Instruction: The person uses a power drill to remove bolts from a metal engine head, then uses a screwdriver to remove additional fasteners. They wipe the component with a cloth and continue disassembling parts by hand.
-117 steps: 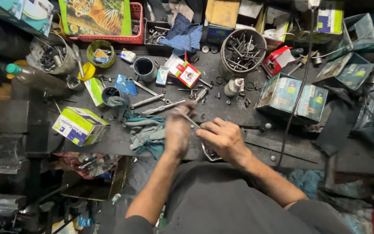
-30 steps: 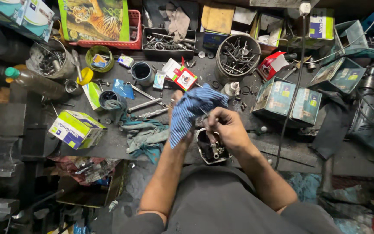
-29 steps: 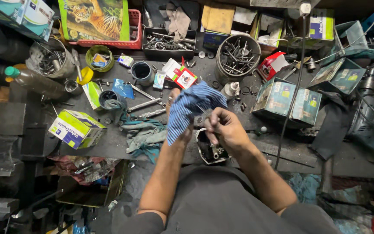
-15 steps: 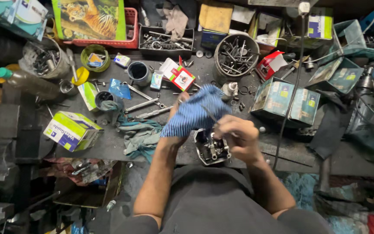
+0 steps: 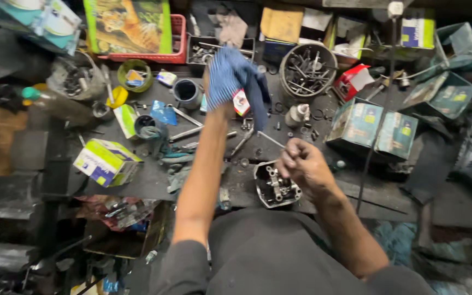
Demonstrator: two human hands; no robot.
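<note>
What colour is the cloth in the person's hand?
The cloth in the left hand is blue with fine pale checks, seen in the head view.

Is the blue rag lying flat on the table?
No, the blue rag is lifted up in the left hand, hanging above the cluttered workbench.

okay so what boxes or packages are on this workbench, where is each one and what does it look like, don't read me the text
White, purple and green carton: left of the left arm, lying tilted near the bench edge.
Pair of teal boxes: right of the right hand, side by side.
Red and white box: beside the round tin of metal parts, flap open.
Tiger picture box: far left, in a red basket.
Small red and white pack: centre, partly under the blue cloth.
</note>
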